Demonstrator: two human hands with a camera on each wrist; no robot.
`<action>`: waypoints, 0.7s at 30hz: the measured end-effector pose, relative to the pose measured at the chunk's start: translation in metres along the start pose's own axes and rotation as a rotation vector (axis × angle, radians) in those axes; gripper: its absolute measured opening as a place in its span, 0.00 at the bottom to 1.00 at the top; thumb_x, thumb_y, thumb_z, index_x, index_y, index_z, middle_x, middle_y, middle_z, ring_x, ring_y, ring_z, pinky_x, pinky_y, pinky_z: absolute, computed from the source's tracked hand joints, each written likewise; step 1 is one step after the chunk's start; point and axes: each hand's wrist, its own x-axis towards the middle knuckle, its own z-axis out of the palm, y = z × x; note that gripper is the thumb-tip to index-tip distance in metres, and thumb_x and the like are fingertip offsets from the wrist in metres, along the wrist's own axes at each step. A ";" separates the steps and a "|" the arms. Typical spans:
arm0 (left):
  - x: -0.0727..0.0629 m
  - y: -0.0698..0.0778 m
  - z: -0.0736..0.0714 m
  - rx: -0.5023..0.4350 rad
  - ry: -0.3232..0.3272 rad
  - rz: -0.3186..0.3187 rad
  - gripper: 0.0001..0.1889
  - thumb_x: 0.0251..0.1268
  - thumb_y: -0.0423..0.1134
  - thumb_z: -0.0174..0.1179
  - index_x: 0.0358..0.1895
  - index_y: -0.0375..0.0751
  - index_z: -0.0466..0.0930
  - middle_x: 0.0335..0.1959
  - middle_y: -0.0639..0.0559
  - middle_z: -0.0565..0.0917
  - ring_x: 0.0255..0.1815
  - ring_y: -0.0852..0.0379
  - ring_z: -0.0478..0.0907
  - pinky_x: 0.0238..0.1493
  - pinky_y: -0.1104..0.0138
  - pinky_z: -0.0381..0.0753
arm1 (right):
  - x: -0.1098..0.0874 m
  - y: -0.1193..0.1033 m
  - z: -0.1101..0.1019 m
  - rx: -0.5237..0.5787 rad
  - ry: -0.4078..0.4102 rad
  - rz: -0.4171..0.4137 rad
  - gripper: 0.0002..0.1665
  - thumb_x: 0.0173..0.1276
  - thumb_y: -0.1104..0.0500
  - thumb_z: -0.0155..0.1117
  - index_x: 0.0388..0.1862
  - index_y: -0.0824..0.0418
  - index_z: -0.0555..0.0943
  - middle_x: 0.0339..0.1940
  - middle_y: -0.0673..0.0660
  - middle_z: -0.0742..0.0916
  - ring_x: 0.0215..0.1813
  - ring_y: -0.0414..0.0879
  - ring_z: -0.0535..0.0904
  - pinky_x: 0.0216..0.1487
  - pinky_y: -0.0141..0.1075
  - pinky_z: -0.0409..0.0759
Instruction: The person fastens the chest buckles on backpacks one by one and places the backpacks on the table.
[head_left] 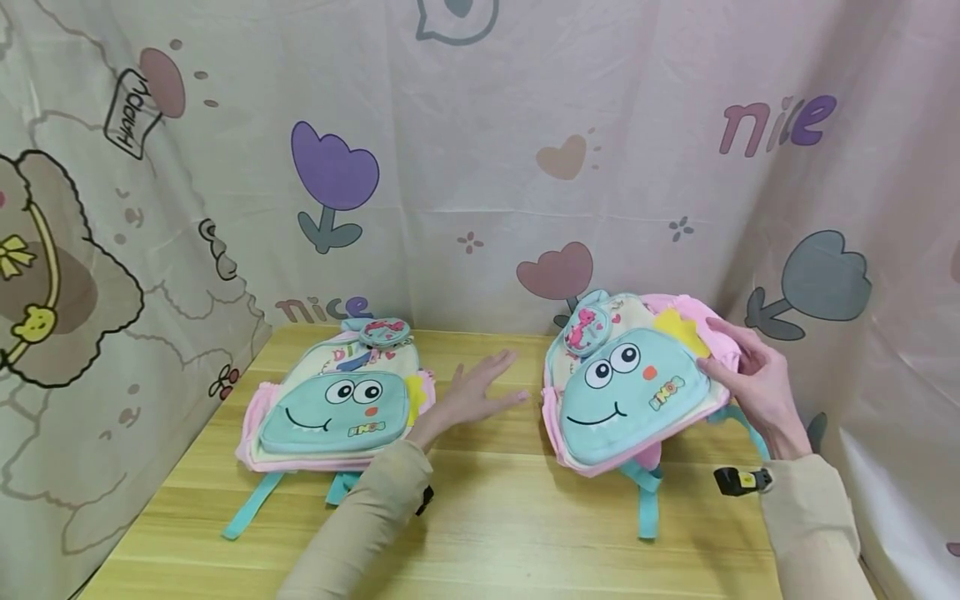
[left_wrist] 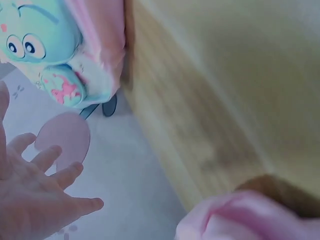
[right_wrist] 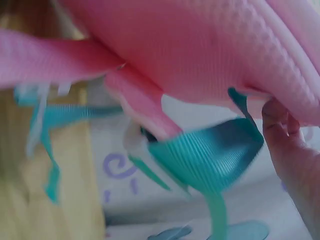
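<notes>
On the right side of the table, my right hand (head_left: 757, 387) grips the pink side of a child's backpack (head_left: 645, 400) with a smiling cartoon face, which is tilted and partly lifted. The right wrist view shows its pink padded back (right_wrist: 200, 55), a hanging teal strap (right_wrist: 210, 155) and the thumb of my right hand (right_wrist: 295, 155) against the edge. My left hand (head_left: 476, 392) hovers between the two bags, fingers spread and holding nothing. A similar backpack (head_left: 330, 421) lies face up at left, partly behind my left forearm.
Both bags are on a wooden table (head_left: 510, 533). A printed curtain (head_left: 465, 150) hangs right behind the table and along its sides. Teal straps (head_left: 255, 504) stick out from under the left backpack towards the front.
</notes>
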 end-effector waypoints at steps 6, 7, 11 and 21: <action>-0.003 -0.004 -0.014 -0.053 0.051 -0.004 0.41 0.70 0.66 0.52 0.81 0.68 0.44 0.84 0.58 0.48 0.85 0.48 0.45 0.77 0.32 0.32 | 0.013 -0.019 0.018 0.005 0.052 -0.132 0.32 0.63 0.78 0.63 0.67 0.66 0.77 0.54 0.48 0.78 0.51 0.36 0.76 0.49 0.16 0.78; -0.004 -0.005 -0.015 -0.060 0.050 -0.005 0.41 0.70 0.66 0.52 0.81 0.69 0.43 0.84 0.59 0.48 0.85 0.48 0.45 0.77 0.33 0.32 | 0.014 -0.022 0.021 0.001 0.065 -0.144 0.32 0.62 0.79 0.63 0.67 0.67 0.77 0.54 0.48 0.78 0.51 0.37 0.76 0.49 0.16 0.78; -0.006 -0.006 -0.018 -0.081 0.050 -0.014 0.41 0.71 0.66 0.52 0.81 0.69 0.42 0.84 0.60 0.47 0.85 0.48 0.45 0.77 0.33 0.31 | 0.018 -0.034 0.034 -0.165 0.119 -0.199 0.31 0.61 0.79 0.63 0.65 0.68 0.78 0.52 0.43 0.78 0.52 0.38 0.74 0.51 0.15 0.76; -0.010 -0.010 -0.023 -0.155 0.061 -0.031 0.39 0.73 0.64 0.50 0.81 0.70 0.42 0.84 0.61 0.47 0.85 0.48 0.44 0.78 0.35 0.30 | 0.020 -0.039 0.072 -0.342 0.099 -0.285 0.34 0.54 0.81 0.65 0.63 0.71 0.78 0.51 0.38 0.76 0.51 0.35 0.74 0.51 0.16 0.74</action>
